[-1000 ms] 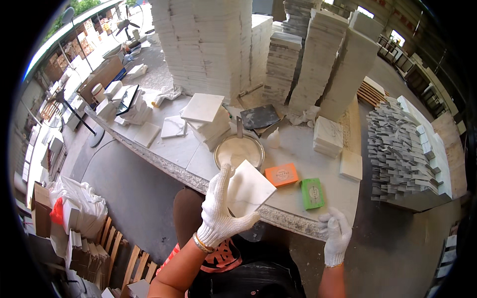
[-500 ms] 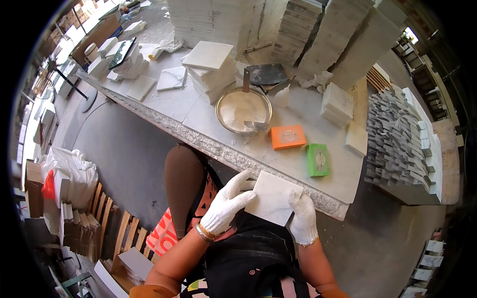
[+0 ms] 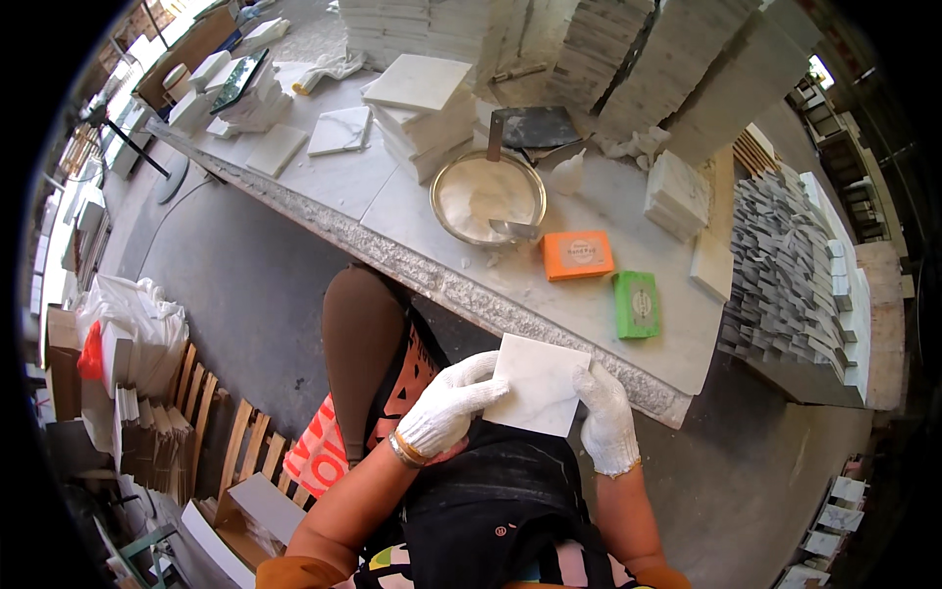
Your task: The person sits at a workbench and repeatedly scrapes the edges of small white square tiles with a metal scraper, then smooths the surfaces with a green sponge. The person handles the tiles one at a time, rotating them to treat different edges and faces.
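**White tile held in both gloved hands below the stone bench**

Stone dust covers the long marble workbench (image 3: 628, 324), which runs diagonally from upper left to lower right; its far left end bends away into the dark rim and cannot be read clearly. At far left, white sacks (image 3: 132, 324) and wooden slats (image 3: 211, 432) stand on the floor, partly cut off by the picture edge. On the bench, loose marble tiles (image 3: 339, 131) lie flat beside a short stack of white tiles (image 3: 422, 108). Right of that stack sits a metal bowl (image 3: 488, 196) of white paste with a blade resting in it; the blade's handle is hard to make out. An orange box (image 3: 578, 255) and a green box (image 3: 636, 303) lie near the front edge. Tall tile stacks at the rear are cropped at the top.

Below the bench edge, over the lap, the left hand (image 3: 449, 407) in a white glove grips the white square tile (image 3: 538, 383) on its left side, fingers laid over the face. The right hand (image 3: 606, 417), also gloved, clasps the right edge; its thumb is hidden behind the tile. The tile's underside is not visible.
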The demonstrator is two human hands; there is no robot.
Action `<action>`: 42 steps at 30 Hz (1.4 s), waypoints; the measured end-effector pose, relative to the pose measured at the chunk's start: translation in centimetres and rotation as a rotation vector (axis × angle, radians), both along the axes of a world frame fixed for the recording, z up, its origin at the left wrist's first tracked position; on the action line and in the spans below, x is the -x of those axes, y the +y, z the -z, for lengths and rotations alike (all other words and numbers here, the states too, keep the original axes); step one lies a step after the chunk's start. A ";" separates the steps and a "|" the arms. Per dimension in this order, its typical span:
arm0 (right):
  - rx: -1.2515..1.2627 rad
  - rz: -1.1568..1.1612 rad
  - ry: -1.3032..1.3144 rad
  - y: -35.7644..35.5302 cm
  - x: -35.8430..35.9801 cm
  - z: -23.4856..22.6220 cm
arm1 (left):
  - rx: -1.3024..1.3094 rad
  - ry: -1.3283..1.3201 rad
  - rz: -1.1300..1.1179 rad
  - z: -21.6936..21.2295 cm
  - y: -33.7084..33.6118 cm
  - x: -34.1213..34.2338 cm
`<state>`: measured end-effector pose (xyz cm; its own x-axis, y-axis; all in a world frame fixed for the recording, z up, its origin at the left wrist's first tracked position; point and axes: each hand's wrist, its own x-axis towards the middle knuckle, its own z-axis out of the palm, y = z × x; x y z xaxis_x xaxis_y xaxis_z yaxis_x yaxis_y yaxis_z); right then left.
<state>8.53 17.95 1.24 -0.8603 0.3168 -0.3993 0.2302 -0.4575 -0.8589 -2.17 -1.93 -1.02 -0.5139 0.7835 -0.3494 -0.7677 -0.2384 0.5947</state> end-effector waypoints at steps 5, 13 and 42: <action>0.028 0.018 0.049 0.0 0.8 0.6 | -0.127 -0.256 -0.144 3.3 0.8 -0.5; -0.199 -0.085 -0.182 -0.5 4.1 0.0 | -0.126 -0.074 -0.124 3.9 0.9 0.6; -1.320 -0.227 0.050 3.0 18.4 -4.8 | -0.129 -0.093 -0.447 5.2 0.4 5.2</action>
<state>-9.84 20.90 6.02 -0.9497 0.2869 0.1259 0.1452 0.7590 -0.6347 -7.39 -1.50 -6.20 -0.7820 0.5325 -0.3239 -0.6213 -0.6252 0.4722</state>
